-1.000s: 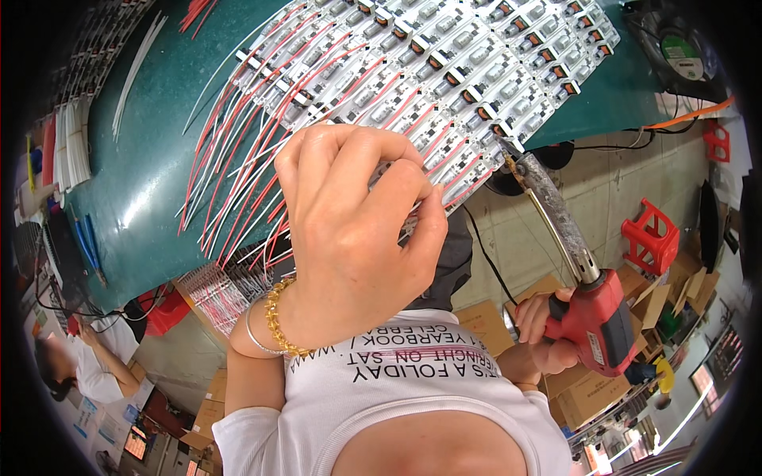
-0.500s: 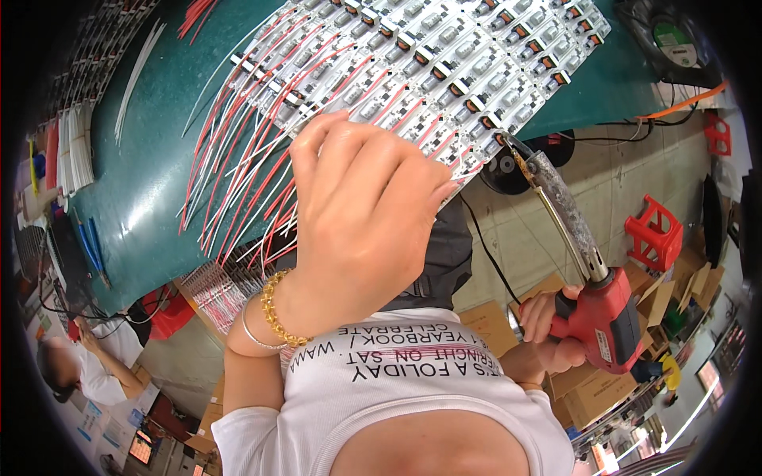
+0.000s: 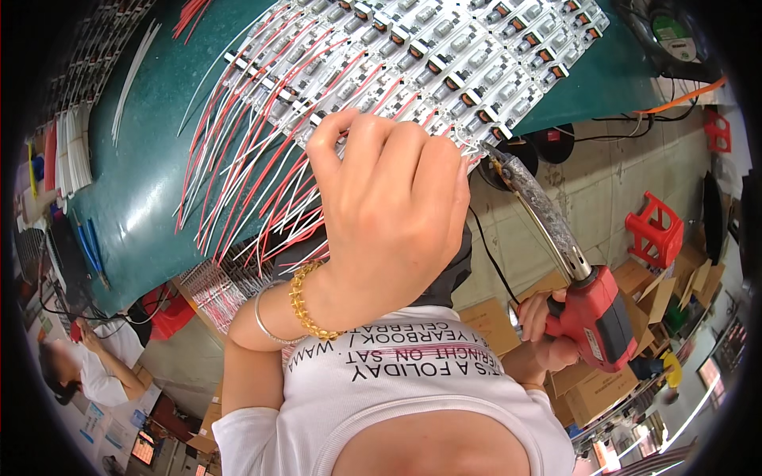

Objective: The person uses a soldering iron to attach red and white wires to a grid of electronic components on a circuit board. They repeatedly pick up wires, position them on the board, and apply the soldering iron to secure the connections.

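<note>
My left hand (image 3: 389,198) is bent over the near edge of a panel of circuit boards (image 3: 444,59), its fingers curled and pressed together. The fingertips are hidden, so I cannot make out what they hold. In my right hand (image 3: 548,333) is a red-and-black soldering gun (image 3: 599,321) with a long metal barrel. Its tip is at the panel's near right corner, close to my left fingers; whether it touches cannot be told. Red and white wires (image 3: 238,159) fan out from the panel's left part and hang past the table's edge.
The green table (image 3: 151,214) bears loose white wires (image 3: 135,79), red wires (image 3: 190,17) and blue-handled tools (image 3: 91,246). Dark reels (image 3: 552,144) stand beyond the right edge. A red stool (image 3: 655,230) and cardboard boxes (image 3: 599,393) are on the floor. Another person (image 3: 111,361) sits at left.
My left hand has shifted right along the panel's near edge toward the corner. The soldering gun has moved slightly left and down with its tip. The panel has shifted slightly left.
</note>
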Available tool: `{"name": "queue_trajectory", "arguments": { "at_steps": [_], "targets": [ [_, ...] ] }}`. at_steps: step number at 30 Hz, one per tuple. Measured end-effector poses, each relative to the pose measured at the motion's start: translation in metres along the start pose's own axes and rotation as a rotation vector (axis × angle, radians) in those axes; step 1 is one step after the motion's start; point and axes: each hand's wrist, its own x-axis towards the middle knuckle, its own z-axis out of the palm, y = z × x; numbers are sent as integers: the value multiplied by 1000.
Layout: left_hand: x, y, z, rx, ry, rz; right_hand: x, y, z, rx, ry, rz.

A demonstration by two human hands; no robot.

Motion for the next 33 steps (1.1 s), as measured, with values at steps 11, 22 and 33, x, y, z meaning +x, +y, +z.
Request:
{"name": "queue_trajectory", "arguments": {
  "at_steps": [11, 22, 33],
  "targets": [
    [7, 0, -3, -73, -32, -22, 3, -9, 18, -150, 145, 118],
    [7, -1, -4, -72, -40, -22, 20, -14, 27, 37, 73, 76],
    [1, -6, -15, -80, -84, -25, 33, -12, 32, -3, 108, 44]
  ]
}}
